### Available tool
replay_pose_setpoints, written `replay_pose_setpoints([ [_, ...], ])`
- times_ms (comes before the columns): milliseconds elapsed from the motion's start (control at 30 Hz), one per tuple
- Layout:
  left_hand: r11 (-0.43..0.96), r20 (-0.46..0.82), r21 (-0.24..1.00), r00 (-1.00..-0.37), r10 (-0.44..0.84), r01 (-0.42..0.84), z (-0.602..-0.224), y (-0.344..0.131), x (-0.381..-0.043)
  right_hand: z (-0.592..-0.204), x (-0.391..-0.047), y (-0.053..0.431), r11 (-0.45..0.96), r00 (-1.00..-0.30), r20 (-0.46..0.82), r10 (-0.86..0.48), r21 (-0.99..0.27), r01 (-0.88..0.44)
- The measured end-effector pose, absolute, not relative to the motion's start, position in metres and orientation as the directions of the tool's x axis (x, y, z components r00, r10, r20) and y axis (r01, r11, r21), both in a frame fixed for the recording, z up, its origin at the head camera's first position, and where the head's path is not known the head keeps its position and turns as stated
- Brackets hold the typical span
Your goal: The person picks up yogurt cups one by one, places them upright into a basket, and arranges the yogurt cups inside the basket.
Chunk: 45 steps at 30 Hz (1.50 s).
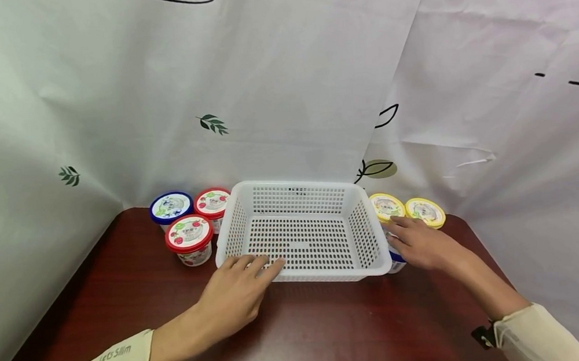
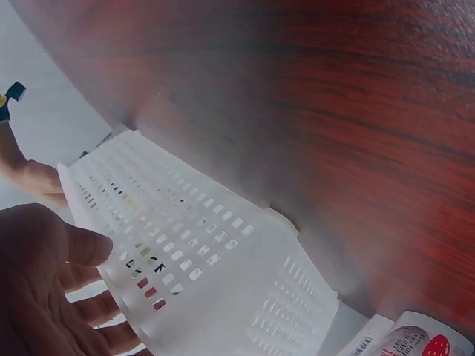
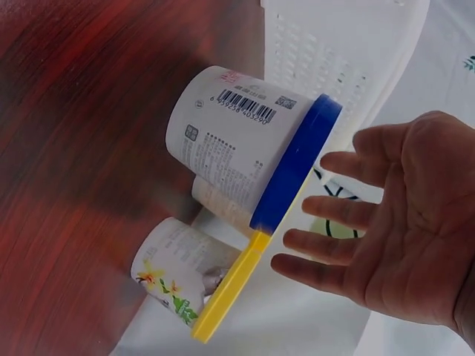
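Observation:
A white perforated plastic basket (image 1: pixel 298 243) sits in the middle of the table, with nothing in it. My left hand (image 1: pixel 237 287) is at its front left rim, fingers loosely extended over the edge; in the left wrist view the thumb (image 2: pixel 90 246) lies right by the rim. To the right of the basket, my right hand (image 1: pixel 421 243) hovers with spread, slightly bent fingers above a blue-lidded paper tub (image 3: pixel 230 141), holding nothing. In the head view the hand partly covers that tub. Close behind it are two yellow-lidded tubs (image 1: pixel 387 206), one with a yellow flower print (image 3: pixel 167 274).
Left of the basket stand a blue-lidded tub (image 1: pixel 170 206) and two red-lidded tubs (image 1: pixel 189 234) with berry prints. The dark red wooden table (image 1: pixel 304 330) meets a pale printed cloth (image 1: pixel 270 89) behind and along both sides.

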<state>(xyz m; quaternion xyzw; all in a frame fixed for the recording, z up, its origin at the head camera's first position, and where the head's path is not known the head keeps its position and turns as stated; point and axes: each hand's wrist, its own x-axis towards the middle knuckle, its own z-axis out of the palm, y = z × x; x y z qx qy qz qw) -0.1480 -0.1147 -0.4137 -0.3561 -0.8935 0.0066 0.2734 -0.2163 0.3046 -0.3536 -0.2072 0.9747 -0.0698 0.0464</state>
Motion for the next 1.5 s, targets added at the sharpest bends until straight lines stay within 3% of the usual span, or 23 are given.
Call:
replay_pose_setpoints([
  [300,0.720,0.502,-0.242,-0.552,0.666,0.650,-0.415,-0.115,-0.146,-0.350,-0.223,0.307,0.890,-0.893,-0.108,-0.438,-0.194,-0.413],
  [733,0.732,0.508,-0.232,-0.562,0.653,0.641,-0.415,-0.116,-0.145,-0.341,-0.235,0.309,0.869,-0.868,-0.169,-0.467,-0.273,-0.414],
  [1133,0.725,0.521,-0.232,-0.546,0.656,0.648,-0.412,-0.115,-0.145,-0.335,-0.238,0.309,0.880,-0.860,-0.216,-0.462,-0.236,-0.413],
  [1500,0.735,0.502,-0.223,-0.571,0.649,0.640,-0.413,-0.113,-0.144,-0.328,-0.249,0.308,0.882,-0.831,-0.301,-0.468,-0.210,-0.421],
])
